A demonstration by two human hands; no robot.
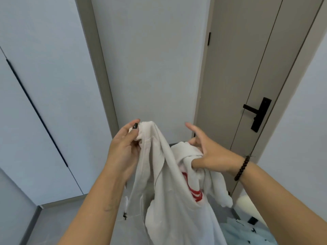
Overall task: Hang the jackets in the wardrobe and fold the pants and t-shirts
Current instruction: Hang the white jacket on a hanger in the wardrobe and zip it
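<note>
From my feed, both forearms are bare, with no sleeves in view. The right wrist wears a bracelet (pixel 242 167) of small, round, dark brown beads strung in a single loop. On the left hand (pixel 123 147) one nail (pixel 135 126) carries dark, glittery polish. The right hand (pixel 212 152) shows no rings. I see no watch.

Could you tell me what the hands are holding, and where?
White fabric garment with red stripes: left hand pinches its top edge; right hand grips a bunched fold.
</note>
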